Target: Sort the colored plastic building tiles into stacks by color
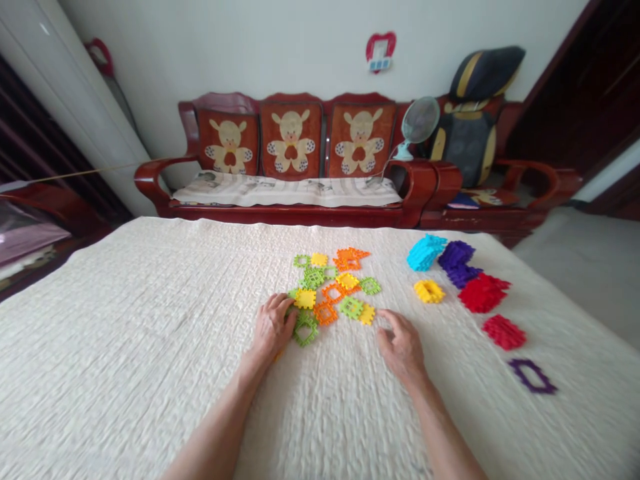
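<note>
- Nearest me, both forearms reach up over the cream quilt (pixel 125 320), hands well apart
- My left hand (pixel 273 328) lies palm down, fingers curled loosely on a green tile (pixel 305 329) at the near edge of the loose pile (pixel 333 287); I cannot tell if it grips
- My right hand (pixel 403 347) hovers empty, fingers relaxed, just beside a yellow tile (pixel 367 314)
- Sorted colour stacks (pixel 457 270) sit right, apparently kept apart from the mixed heap

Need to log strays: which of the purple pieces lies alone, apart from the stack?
The flat purple frame at the near right of the cloth. It lies singly, beyond the small red pile, while the other purple pieces are heaped beside the blue stack.
</note>
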Tool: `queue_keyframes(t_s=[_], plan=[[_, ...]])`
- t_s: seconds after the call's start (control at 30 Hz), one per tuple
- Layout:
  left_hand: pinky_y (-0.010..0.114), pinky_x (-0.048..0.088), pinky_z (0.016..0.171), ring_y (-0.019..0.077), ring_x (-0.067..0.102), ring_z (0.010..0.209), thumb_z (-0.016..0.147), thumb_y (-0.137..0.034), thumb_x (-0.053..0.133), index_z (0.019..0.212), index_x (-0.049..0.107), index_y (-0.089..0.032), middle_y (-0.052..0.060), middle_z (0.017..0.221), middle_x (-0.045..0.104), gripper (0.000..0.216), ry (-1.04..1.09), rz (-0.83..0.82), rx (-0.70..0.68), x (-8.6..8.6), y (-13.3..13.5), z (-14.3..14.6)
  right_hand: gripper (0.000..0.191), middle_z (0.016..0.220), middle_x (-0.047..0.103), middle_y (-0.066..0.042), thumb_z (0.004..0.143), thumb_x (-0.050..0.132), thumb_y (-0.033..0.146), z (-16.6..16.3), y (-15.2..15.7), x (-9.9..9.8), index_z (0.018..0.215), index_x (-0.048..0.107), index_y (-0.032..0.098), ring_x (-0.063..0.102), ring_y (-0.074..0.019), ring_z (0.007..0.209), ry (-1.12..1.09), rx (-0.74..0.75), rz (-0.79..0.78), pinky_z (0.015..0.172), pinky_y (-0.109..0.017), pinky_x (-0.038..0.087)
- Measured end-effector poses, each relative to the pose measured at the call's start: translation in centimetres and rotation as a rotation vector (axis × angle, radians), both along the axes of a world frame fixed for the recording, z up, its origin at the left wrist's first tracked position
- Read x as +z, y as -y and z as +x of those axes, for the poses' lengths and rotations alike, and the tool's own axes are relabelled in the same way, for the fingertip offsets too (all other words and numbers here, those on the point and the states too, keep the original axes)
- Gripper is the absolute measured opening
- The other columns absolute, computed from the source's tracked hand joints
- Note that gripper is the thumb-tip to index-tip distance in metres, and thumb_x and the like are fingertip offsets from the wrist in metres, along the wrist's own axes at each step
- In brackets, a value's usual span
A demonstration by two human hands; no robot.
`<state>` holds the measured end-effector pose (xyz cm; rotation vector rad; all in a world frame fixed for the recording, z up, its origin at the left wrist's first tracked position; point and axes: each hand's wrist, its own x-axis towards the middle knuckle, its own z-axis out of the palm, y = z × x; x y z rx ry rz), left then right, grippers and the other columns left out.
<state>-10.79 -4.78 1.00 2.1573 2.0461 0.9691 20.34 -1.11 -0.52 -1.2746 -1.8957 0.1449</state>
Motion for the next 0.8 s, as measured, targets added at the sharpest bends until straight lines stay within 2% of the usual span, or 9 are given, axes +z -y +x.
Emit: queue_keyframes(t_s=[0.3, 0.57, 0.8], plan=[[0.043, 0.051, 0.099, 0.0248, 0.061, 0.115, 0.094, -0.025, 0.05, 0.109, 0.067, -0.023, 0.009, 0.119, 0.069, 0.023, -0.003, 0.019, 0.014, 0.38, 0.44, 0.55, 0.032, 0.104, 0.074, -0.011, 0.082, 0.048, 0.02, 0.25, 0.01, -0.09, 0.108, 0.066, 0.019, 0.07, -0.0256, 0.099, 0.032, 0.022, 0.024, 0.09, -0.042, 0.057], [0.044, 0.051, 0.1, 0.0259, 0.06, 0.117, 0.093, -0.023, 0.049, 0.111, 0.067, -0.024, 0.008, 0.12, 0.069, 0.025, 0.001, 0.035, 0.002, 0.02, 0.32, 0.37, 0.046, 0.129, 0.067, -0.016, 0.086, 0.048, 0.022, -0.42, -0.03, -0.69, 0.131, 0.056, 0.017, 0.062, -0.0293, 0.12, 0.13, 0.039, 0.047, 0.1, -0.049, 0.05], [0.041, 0.052, 0.096, 0.0244, 0.063, 0.109, 0.09, -0.021, 0.048, 0.104, 0.069, -0.024, 0.006, 0.111, 0.072, 0.026, 0.045, 0.027, -0.028, 0.24, 0.02, 0.07, 0.044, 0.121, 0.069, -0.015, 0.086, 0.05, 0.025, -0.54, 0.16, -0.05, 0.128, 0.057, 0.016, 0.063, -0.0305, 0.113, 0.169, 0.044, -0.025, 0.097, -0.049, 0.049]])
